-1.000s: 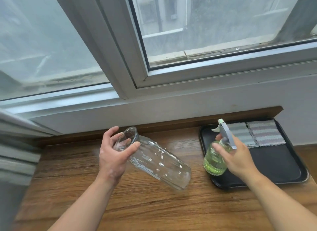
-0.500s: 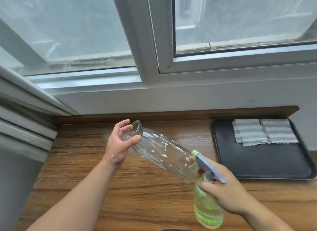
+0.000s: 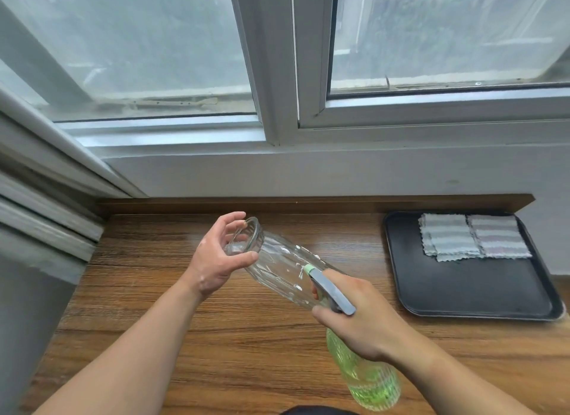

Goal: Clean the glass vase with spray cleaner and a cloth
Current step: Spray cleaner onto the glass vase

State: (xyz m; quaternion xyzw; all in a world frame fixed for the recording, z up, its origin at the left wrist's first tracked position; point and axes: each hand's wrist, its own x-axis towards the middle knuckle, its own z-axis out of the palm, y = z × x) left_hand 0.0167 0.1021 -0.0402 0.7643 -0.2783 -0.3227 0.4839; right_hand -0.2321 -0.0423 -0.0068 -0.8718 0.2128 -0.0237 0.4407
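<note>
My left hand grips the rim of a clear glass vase, which is tilted in the air with its mouth to the upper left and its base behind my right hand. White foam flecks dot the vase's side. My right hand holds a green spray bottle by its neck, a finger on the grey trigger. The pale green nozzle sits right against the vase's wall. Two striped folded cloths lie on the black tray.
A black tray rests at the right of the wooden counter. A wooden lip runs along the back under the white window sill. A grey window frame slants down on the left.
My right hand lifted the spray bottle off the tray and carried it left to the vase. White foam flecks have appeared on the glass. The view has shifted leftward.
</note>
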